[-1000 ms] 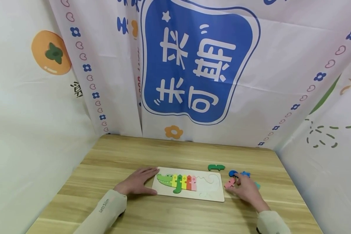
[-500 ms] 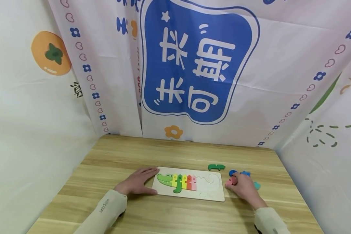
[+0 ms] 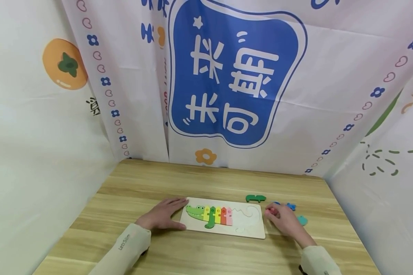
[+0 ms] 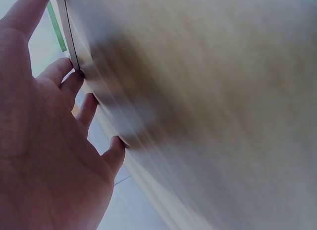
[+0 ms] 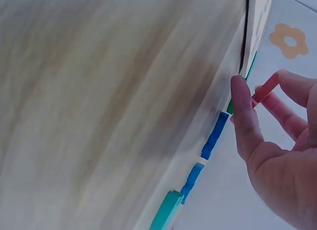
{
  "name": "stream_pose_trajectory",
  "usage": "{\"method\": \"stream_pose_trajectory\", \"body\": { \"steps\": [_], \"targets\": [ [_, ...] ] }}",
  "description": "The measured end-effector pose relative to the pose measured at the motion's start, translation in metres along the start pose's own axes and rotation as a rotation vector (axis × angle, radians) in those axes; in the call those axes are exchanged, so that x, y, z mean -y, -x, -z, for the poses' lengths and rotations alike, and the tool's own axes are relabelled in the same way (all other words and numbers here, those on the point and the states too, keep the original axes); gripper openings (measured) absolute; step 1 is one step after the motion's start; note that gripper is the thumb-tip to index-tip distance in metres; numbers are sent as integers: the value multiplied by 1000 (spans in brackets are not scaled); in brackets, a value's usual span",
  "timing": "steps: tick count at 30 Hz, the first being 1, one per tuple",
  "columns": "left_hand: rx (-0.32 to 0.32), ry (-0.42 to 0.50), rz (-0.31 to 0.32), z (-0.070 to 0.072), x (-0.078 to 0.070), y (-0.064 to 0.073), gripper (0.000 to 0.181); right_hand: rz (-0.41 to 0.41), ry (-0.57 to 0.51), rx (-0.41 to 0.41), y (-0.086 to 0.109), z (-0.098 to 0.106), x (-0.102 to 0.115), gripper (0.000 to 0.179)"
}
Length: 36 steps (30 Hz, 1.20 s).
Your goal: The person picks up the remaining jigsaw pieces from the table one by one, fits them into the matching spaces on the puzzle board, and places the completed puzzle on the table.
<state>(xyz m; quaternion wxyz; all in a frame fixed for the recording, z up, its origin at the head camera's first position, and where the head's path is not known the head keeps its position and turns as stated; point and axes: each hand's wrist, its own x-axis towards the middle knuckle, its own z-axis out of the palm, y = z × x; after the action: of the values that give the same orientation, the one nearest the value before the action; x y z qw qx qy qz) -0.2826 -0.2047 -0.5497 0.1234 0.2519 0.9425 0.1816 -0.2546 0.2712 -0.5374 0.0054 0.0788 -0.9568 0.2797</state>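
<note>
A pale wooden puzzle board point(image 3: 249, 231) lies on the table, with a crocodile's light-green head point(image 3: 195, 212) and yellow, green, red and pink body pieces fitted at its left and middle. Bare wood with a drawn tail outline shows at its right. My left hand point(image 3: 163, 214) rests at the board's left edge, thumb and fingers spread along it. Just off the right edge, my right hand point(image 3: 286, 220) pinches a pinkish-red puzzle piece point(image 5: 266, 89) between thumb and fingers. The fingers cover much of that piece in the head view.
A dark green puzzle piece point(image 3: 256, 198) lies behind the board's right corner. Near the right hand are a blue piece point(image 3: 291, 206), another blue piece point(image 5: 215, 135) and a teal piece point(image 3: 302, 220). Printed cloth walls point(image 3: 206, 156) enclose the table point(image 3: 192, 254) at the back and sides.
My right hand has picked up the pinkish-red piece from among the loose pieces and moved slightly left, close to the board's edge. The left hand stays in place.
</note>
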Motion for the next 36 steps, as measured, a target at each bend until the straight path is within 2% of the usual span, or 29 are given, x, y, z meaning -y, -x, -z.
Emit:
{"method": "stream_pose_trajectory", "body": {
  "steps": [12,16,20,27,36],
  "targets": [
    [-2,-12,3,3,2,0,103,-43,-129,38,-2,-3,5,14],
    [0,-5,-4,3,2,0,103,-64,-143,43,0,-3,6,15],
    [0,-3,-8,2,1,-1,103,-96,-173,32,2,-2,6,22],
    [-4,-8,-13,0,1,0,103,-172,-301,0,5,2,6,29],
    [-5,10,-13,1,-2,0,102,-163,-398,12,3,3,2,33]
  ]
}}
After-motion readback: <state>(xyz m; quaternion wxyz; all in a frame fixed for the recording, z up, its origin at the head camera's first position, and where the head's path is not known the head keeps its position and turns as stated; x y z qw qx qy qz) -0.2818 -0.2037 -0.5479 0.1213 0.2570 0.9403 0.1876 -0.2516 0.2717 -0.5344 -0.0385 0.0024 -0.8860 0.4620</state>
